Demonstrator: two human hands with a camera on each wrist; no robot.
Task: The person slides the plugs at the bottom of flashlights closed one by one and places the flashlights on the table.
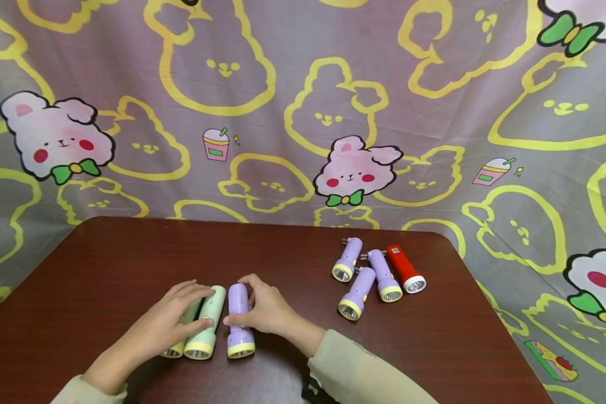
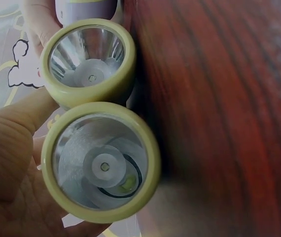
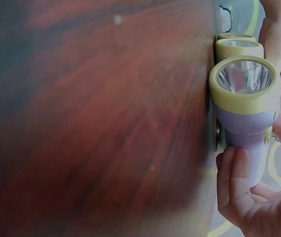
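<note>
Your right hand [image 1: 267, 307] pinches a smooth plastic purple flashlight [image 1: 239, 306], thumb against fingers; it lies well in from the left edge of the glossy, wood-grained worktop [image 1: 283, 252], yellow-rimmed flared head facing you. Your left hand [image 1: 169, 314] curls over two pale green flashlights [image 1: 214, 308] just beside it, thumb across the right one; round lenses, shiny reflectors. Near the far right corner: three purple pronged flashlights [image 1: 361, 289], one red flashlight [image 1: 402, 264], white-rimmed.

At my eleven o'clock, a lilac flashlight [image 1: 239, 303] and mint-green flashlights [image 1: 212, 308] are yellow-rimmed; at one, a red flashlight [image 1: 402, 264] is white-rimmed. My twelve-o'clock curtain [image 1: 278, 132], greyish mauve, is cartoon-patterned in yellow.
</note>
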